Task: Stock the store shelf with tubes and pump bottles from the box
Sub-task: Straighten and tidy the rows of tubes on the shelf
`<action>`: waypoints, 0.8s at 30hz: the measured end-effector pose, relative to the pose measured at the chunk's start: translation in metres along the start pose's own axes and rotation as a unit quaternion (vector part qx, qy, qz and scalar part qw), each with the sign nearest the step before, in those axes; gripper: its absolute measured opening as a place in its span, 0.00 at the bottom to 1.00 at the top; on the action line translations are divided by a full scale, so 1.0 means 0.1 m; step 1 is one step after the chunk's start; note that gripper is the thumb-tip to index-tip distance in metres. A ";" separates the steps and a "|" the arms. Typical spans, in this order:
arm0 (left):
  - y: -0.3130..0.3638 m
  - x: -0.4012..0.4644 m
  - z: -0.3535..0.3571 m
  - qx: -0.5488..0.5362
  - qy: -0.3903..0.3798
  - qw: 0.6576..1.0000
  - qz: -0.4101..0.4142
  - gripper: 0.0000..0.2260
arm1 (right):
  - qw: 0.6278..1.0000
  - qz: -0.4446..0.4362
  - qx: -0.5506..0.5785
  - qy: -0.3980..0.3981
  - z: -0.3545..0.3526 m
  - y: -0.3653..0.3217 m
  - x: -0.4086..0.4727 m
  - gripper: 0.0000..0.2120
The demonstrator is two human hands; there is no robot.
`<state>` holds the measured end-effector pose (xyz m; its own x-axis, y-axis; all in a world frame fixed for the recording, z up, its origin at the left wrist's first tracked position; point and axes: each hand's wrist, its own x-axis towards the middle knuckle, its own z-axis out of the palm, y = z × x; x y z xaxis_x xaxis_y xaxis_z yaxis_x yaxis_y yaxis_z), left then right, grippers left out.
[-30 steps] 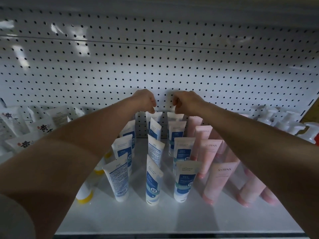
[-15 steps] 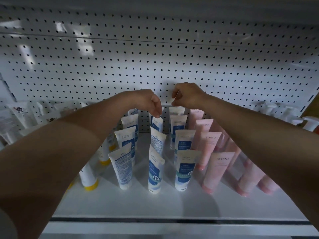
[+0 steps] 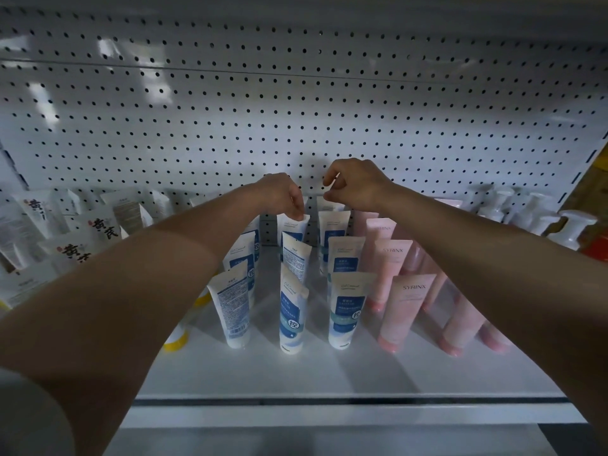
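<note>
Shelf (image 3: 296,376) front edge nearest me, bare strip before the stock starts. Then three rows of blue-and-white tubes (image 3: 345,311), standing cap-down, running back toward the pegboard (image 3: 296,110). Cap-down keeps them upright, though some labels face front and others are turned. Pink SYRINX tubes (image 3: 404,311) just right of them, same cap-down stance, rows also running back. Left side: white boxed products (image 3: 98,225) leaning, plus yellow-capped tubes (image 3: 176,340) mostly hidden under my forearm. Far right: white pump bottles (image 3: 569,228) near the upright.

Both arms reach over the rows to the back. My left hand (image 3: 283,197) has fingertips curled down, pinching the crimped top of the rear blue-and-white tube (image 3: 294,225) in the middle row, probably squaring it up against the pegboard. My right hand (image 3: 355,184) is curled with thumb and fingers pinched at the top of the rear tube in the next row (image 3: 330,205); looks like a grip, but the contact is small and dim, so not sure. The box isn't in view.
</note>
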<state>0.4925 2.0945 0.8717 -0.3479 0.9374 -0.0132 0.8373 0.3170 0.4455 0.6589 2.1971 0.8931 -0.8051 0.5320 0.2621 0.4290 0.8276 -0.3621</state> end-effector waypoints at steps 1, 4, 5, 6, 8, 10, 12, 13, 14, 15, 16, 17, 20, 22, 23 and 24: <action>0.00 -0.01 0.00 -0.001 0.001 1.000 -0.001 0.09 | 1.000 0.002 0.003 0.004 -0.01 0.01 -0.02 0.09; -0.02 -0.01 0.01 -0.005 0.004 1.000 -0.004 0.08 | 1.000 0.010 0.021 0.018 -0.02 0.01 -0.05 0.09; -0.04 -0.01 0.00 -0.009 0.005 1.000 -0.007 0.07 | 0.999 0.012 0.028 0.021 -0.02 0.00 -0.06 0.10; -0.05 -0.01 0.00 -0.013 0.004 1.000 -0.010 0.06 | 0.999 0.011 0.032 0.024 -0.03 -0.01 -0.07 0.10; -0.05 -0.03 0.00 -0.019 0.003 1.000 -0.014 0.06 | 0.999 0.005 0.033 0.025 -0.03 -0.04 -0.09 0.10; -0.05 -0.04 0.00 -0.025 0.011 1.000 -0.015 0.05 | 0.999 0.003 0.037 0.021 -0.03 -0.08 -0.10 0.09; -0.04 -0.06 -0.01 -0.027 0.025 0.999 -0.018 0.05 | 0.999 0.001 0.039 0.017 -0.03 -0.12 -0.11 0.08; -0.04 -0.07 -0.02 -0.025 0.030 0.999 -0.021 0.06 | 0.999 0.000 0.038 0.016 -0.03 -0.14 -0.11 0.08; -0.03 -0.07 -0.03 -0.023 0.034 0.999 -0.025 0.06 | 0.999 -0.002 0.039 0.016 -0.03 -0.16 -0.12 0.08; -0.02 -0.08 -0.03 -0.020 0.035 0.999 -0.029 0.07 | 0.999 -0.004 0.039 0.015 -0.03 -0.17 -0.13 0.08; -0.01 -0.08 -0.02 -0.019 0.037 0.999 -0.031 0.07 | 0.999 -0.006 0.037 0.014 -0.03 -0.19 -0.14 0.08; 0.00 -0.08 -0.02 -0.017 0.041 0.998 -0.032 0.07 | 0.999 -0.009 0.034 0.013 -0.04 -0.21 -0.15 0.08; 0.01 -0.10 0.01 -0.016 0.050 0.998 -0.037 0.07 | 0.999 -0.014 0.031 0.015 -0.05 -0.24 -0.19 0.07; 0.00 -0.10 0.02 -0.020 0.050 0.998 -0.040 0.08 | 0.999 -0.012 0.028 0.013 -0.06 -0.25 -0.21 0.07; 0.00 -0.11 0.02 -0.024 0.050 0.998 -0.040 0.08 | 1.000 -0.011 0.024 0.012 -0.06 -0.26 -0.22 0.07; 0.01 -0.12 0.02 -0.029 0.051 0.998 -0.038 0.09 | 1.000 -0.010 0.022 0.010 -0.07 -0.26 -0.23 0.07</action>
<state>0.4985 2.0839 0.8703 -0.4527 0.8907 0.0410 0.7822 0.3747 0.4978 0.6691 2.1641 0.9026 -0.8046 0.5192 0.2882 0.3938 0.8298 -0.3954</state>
